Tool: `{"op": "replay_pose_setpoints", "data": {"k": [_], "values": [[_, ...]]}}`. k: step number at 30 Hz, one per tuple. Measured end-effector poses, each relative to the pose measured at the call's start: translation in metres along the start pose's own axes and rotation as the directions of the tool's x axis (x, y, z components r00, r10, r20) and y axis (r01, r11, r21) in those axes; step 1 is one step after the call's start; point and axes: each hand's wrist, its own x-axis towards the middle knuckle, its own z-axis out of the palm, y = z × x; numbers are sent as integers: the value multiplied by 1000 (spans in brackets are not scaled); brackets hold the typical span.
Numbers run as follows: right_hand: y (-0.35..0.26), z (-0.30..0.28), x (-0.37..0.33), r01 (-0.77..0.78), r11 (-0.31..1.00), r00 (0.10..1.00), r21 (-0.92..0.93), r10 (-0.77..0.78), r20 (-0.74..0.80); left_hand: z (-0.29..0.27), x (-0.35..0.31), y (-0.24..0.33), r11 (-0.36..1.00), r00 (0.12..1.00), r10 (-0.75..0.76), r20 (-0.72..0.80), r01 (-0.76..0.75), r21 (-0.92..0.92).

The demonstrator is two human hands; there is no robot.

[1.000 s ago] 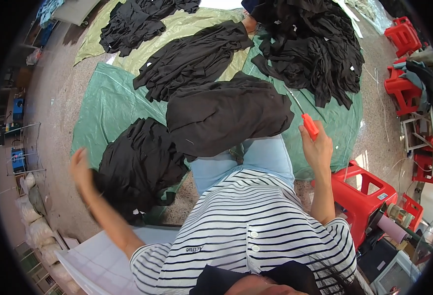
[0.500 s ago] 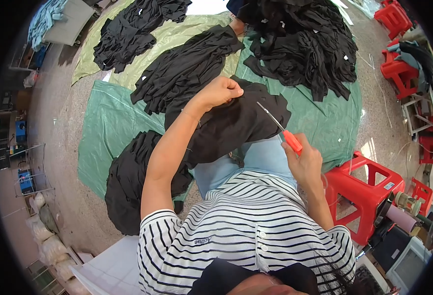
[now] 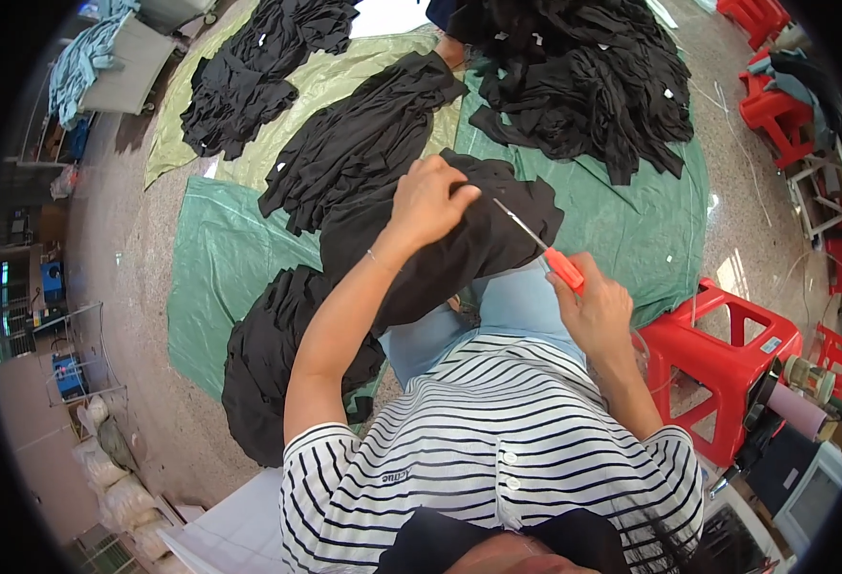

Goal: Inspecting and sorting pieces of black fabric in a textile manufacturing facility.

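Observation:
A black garment [image 3: 411,263] lies bunched across my lap, over my light blue trouser legs. Above its far part is my left hand [image 3: 427,203], its thumb stretched away from the curled fingers; I see nothing held between them. My right hand [image 3: 598,308] is closed round the red handle of a tool with a thin metal shaft [image 3: 563,266]. The shaft points up and left over the garment, its tip near my left thumb but apart from it. How the tip is shaped is too small to tell.
Black garment piles lie at the left [image 3: 277,368], ahead [image 3: 359,129], far left [image 3: 239,96] and far right [image 3: 583,91], partly on a green sheet [image 3: 631,225]. A red stool [image 3: 717,364] stands close at my right. Part of another person shows beyond the piles.
My left hand has gone from a pinch at the cloth to a spread thumb, turning and shifting slightly down. The tool in my right hand has barely moved. The whole view has shifted a little.

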Motion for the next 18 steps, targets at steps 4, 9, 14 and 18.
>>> {"op": "replay_pose_setpoints", "data": {"k": [4, 9, 14, 18], "values": [[12, -8, -10, -67, 997, 997, -37, 66, -38, 15, -2, 29, 986, 987, 149, -54, -144, 82], [12, -7, -12, -128, 990, 991, -62, 131, 39, 35, 9, 17, 975, 988, -130, 82, 142, -169], [15, -3, -6, -118, 993, 993, -28, 118, 14, 43, 14, 5, 923, 973, -183, 143, 220, -316], [19, 1, -3, -122, 992, 992, -8, 122, -12, 48, 13, -3, 885, 961, -210, 178, 264, -384]]}}
